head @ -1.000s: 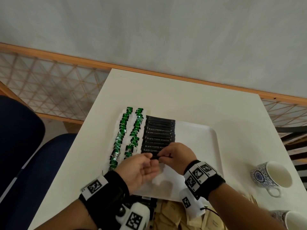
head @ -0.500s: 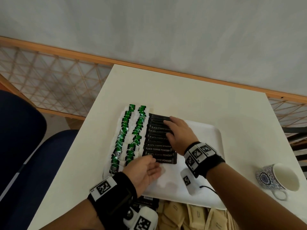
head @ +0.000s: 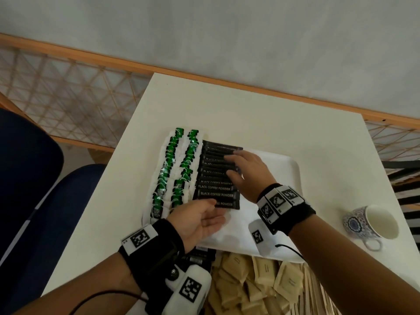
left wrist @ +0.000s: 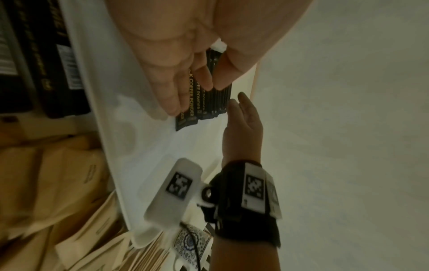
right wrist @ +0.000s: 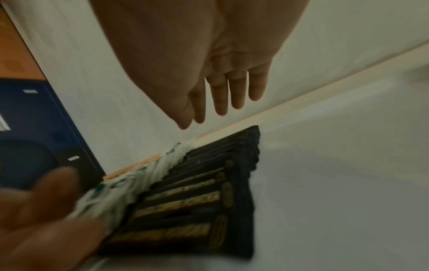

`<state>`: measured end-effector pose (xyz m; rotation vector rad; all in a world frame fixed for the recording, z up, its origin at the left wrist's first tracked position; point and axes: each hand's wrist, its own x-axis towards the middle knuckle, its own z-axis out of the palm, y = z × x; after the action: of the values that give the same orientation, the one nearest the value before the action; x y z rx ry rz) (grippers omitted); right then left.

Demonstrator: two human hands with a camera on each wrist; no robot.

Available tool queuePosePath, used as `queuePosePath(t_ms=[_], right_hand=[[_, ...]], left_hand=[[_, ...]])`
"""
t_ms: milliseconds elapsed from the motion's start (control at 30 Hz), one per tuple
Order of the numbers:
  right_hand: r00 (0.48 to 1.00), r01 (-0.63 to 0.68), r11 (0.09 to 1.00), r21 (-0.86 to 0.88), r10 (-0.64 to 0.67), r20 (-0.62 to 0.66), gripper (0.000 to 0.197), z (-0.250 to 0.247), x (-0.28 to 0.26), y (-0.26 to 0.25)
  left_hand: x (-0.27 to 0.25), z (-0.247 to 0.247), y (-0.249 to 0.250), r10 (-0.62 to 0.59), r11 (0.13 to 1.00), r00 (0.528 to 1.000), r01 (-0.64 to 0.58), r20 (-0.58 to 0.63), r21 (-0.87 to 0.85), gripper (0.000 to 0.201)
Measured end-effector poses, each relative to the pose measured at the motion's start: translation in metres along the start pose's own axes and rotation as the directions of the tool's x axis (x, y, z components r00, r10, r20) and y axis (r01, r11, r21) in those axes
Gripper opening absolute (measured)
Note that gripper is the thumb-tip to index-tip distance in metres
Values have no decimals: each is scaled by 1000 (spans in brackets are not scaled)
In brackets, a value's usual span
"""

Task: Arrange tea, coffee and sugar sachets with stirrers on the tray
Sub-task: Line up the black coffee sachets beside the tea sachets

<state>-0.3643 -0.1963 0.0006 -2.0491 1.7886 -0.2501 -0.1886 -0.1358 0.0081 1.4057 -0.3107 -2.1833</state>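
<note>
A white tray (head: 285, 171) lies on the table. On its left side run two columns of green tea sachets (head: 169, 171), and beside them one column of black coffee sachets (head: 213, 188). My right hand (head: 241, 165) lies with straight fingers on the right ends of the far coffee sachets (right wrist: 197, 192). My left hand (head: 208, 213) is relaxed, palm turned up, at the near end of that column, its fingers (left wrist: 171, 91) over the nearest coffee sachet (left wrist: 189, 108). Neither hand holds anything.
Brown sugar sachets (head: 261, 283) and wooden stirrers (head: 318, 292) are heaped at the table's near edge, with a few loose coffee sachets (head: 200, 255) by my left wrist. A patterned cup (head: 370, 221) stands at the right. A blue chair (head: 34, 178) is at the left.
One second ago both hands pinched a coffee sachet at the column's near end. It now lies on the tray, and my right hand has moved up the column with flat fingers.
</note>
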Motion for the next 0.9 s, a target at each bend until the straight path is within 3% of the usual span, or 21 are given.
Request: queuePosePath(t_ms=[133, 267, 400, 500, 567, 600, 667, 733, 800, 900], right_hand=[[989, 125, 991, 56, -130, 75, 21, 11, -68, -11], [957, 149, 989, -3, -143, 253, 27, 26, -129, -24], [943, 200, 979, -42, -180, 279, 34, 41, -166, -40], [934, 283, 956, -76, -257, 249, 35, 54, -181, -50], [926, 335, 932, -136, -300, 231, 42, 62, -187, -59], [919, 352, 921, -170, -306, 249, 51, 66, -190, -63], [907, 358, 911, -203, -288, 309, 76, 74, -193, -69], [907, 351, 904, -244, -263, 330, 91, 81, -196, -70], [913, 335, 902, -273, -239, 332, 98, 87, -199, -71], [913, 335, 902, -274, -238, 332, 100, 91, -201, -69]], left_hand=[[-19, -8, 5, 20, 986, 998, -30, 65, 162, 15], [-37, -30, 10, 120, 965, 992, -124, 32, 230, 15], [-54, -57, -4, 209, 859, 978, -193, 19, 475, 24], [-65, -79, -24, 228, 724, 971, -221, 76, 654, 34], [-70, -93, -41, 258, 535, 955, -265, 144, 803, 44], [-72, -99, -49, 280, 354, 943, -278, 182, 893, 52], [-73, -107, -63, 285, -107, 917, -261, 281, 959, 81], [-68, -109, -74, 240, -426, 889, -266, 391, 865, 103], [-61, -107, -82, 185, -571, 880, -267, 438, 776, 114], [-58, -99, -86, 175, -632, 891, -225, 419, 741, 123]])
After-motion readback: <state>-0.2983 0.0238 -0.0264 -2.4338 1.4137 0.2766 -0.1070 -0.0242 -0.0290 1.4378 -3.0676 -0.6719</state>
